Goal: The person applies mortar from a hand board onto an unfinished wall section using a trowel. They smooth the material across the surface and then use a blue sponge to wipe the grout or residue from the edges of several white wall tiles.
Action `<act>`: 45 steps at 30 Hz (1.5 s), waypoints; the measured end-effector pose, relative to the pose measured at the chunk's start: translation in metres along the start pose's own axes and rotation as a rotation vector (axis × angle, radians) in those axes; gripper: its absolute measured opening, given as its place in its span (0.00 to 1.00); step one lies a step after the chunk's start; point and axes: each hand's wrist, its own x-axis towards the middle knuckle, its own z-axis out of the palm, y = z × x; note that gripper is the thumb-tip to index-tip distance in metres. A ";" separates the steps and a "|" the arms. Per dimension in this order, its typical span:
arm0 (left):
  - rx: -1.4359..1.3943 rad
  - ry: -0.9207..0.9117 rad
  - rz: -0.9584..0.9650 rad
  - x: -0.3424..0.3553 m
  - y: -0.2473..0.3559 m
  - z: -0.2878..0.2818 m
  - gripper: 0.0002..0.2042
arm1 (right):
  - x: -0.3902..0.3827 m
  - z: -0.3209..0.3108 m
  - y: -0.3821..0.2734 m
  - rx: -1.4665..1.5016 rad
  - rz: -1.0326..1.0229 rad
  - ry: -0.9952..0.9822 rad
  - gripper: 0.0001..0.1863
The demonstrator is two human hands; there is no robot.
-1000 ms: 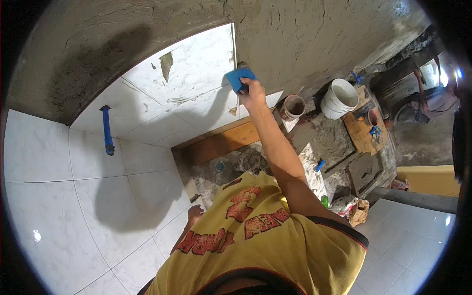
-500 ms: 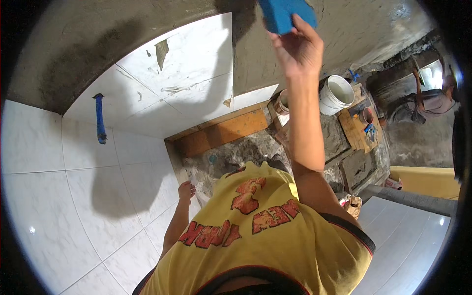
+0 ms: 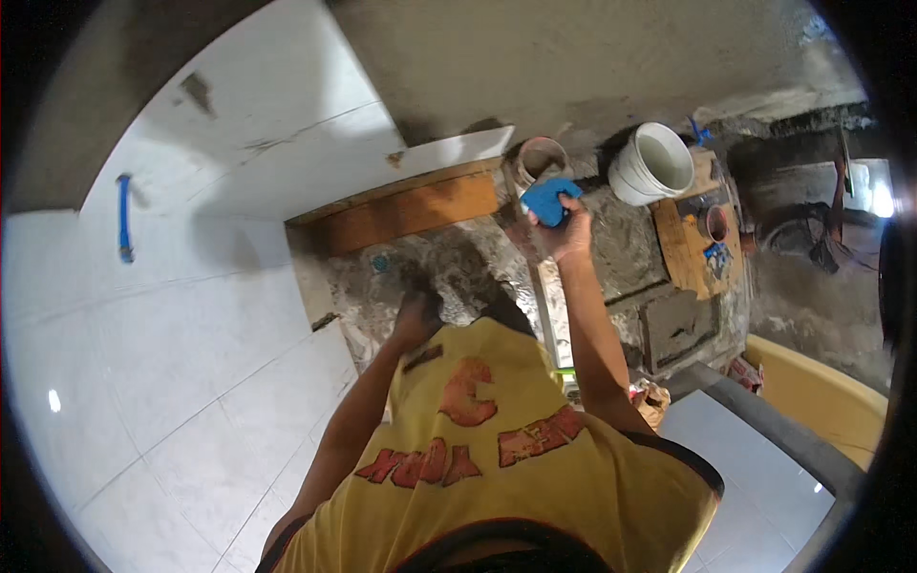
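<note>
A blue sponge (image 3: 548, 202) is gripped by my right hand (image 3: 573, 235), fingers closed round it. It hangs in front of a small round reddish bucket (image 3: 543, 153) by the wall; whether they touch, I cannot tell. Low before my shirt is my left hand (image 3: 416, 323), dark and smeared by motion, so its fingers do not show clearly. Left of the sponge, an orange-brown wooden board (image 3: 411, 216) lies along the foot of the wall, below white wall tiles (image 3: 277, 143) that have smears of mortar on them.
A white bucket (image 3: 626, 177) stands right of the reddish one. Beyond it, wooden planks (image 3: 683, 250) carry a small pot (image 3: 716, 223). A blue pipe (image 3: 124, 220) juts from the left wall tiles. Grey plaster (image 3: 497, 67) covers the wall ahead. Another person's arm (image 3: 839, 196) shows far right.
My right hand has brought the sponge down from the plastered wall to the reddish bucket. My left hand has moved right and forward, in front of my shirt. The view has shifted.
</note>
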 end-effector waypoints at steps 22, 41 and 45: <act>0.078 -0.010 0.015 0.108 -0.084 0.065 0.15 | 0.531 -0.279 0.015 -2.559 -0.374 -0.131 0.27; 0.476 0.085 0.019 0.154 -0.158 0.099 0.16 | 0.467 -0.212 -0.007 -2.012 -0.458 -0.763 0.24; 0.459 -0.045 0.030 0.167 -0.167 0.099 0.18 | 0.459 -0.196 -0.005 -2.161 -0.769 -0.856 0.21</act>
